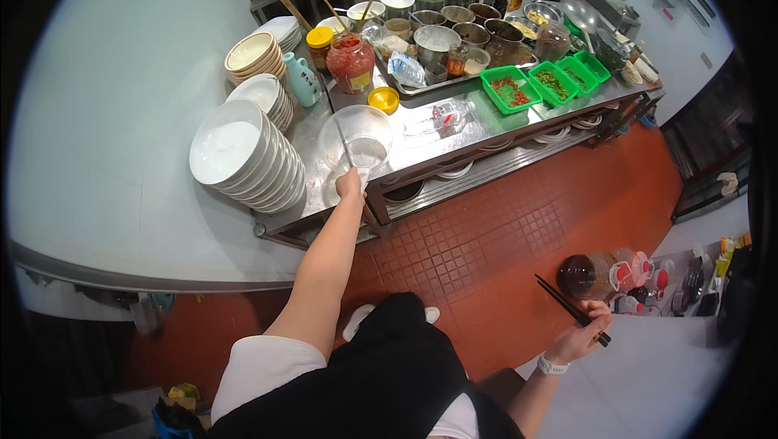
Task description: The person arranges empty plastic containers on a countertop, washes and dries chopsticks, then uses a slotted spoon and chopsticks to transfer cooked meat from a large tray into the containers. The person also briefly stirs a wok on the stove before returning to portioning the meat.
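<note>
My left hand (350,185) reaches to the near edge of the steel worktable and is closed on a thin utensil (344,141). The utensil slants over a clear plastic bowl (380,129); its tip is hard to make out. Something white, like a folded tissue (363,178), shows beside my fingers. Out to the right, over a pale surface, my right hand (580,334) grips a pair of black chopsticks (562,299). Behind the bowl lie a yellow lid (383,100) and an open glass jar of red chopped chilli (351,65). A clear plastic bottle (450,118) lies on its side nearby.
Stacked white bowls (228,141) lean at the table's left, near a light-blue ceramic bottle (302,80). Green baskets (510,90) of chopped food line the front edge, with steel pots (436,41) behind. A large jug of dark liquid (583,275) stands near my right hand.
</note>
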The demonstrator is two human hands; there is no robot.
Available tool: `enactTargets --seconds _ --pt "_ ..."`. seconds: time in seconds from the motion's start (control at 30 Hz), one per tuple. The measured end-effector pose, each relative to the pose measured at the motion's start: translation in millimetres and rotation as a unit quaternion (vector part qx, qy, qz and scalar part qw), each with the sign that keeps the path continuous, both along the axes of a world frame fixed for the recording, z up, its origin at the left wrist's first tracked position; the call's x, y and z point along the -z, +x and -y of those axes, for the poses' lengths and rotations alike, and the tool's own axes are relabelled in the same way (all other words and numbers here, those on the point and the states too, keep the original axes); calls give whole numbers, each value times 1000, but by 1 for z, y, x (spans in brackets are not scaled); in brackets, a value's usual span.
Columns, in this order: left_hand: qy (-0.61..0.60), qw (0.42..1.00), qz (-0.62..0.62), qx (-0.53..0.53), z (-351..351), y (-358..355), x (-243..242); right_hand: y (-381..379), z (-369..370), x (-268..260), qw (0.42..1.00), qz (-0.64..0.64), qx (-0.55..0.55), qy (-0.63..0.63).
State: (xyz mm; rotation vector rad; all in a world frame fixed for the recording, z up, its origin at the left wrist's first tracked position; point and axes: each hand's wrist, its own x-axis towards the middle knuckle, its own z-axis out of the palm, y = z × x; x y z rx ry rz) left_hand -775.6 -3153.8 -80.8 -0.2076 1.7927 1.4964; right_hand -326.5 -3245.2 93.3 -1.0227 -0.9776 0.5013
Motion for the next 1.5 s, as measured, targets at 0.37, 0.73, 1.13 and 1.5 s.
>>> enactTargets --seconds 0.37,0.73,1.13,1.5 --pt "256 881 -217 333 -102 195 -128 20 -219 8 968 180 -135 -113" --pt "391 669 -144 615 -331 390 -212 173 -376 -61 990 115 51 -66" --pt "468 528 -118 699 -537 643 -241 410 -510 -84 986 61 146 -55" --pt "439 559 -45 702 -734 825 -235 599 -709 -85 975 129 153 -91"
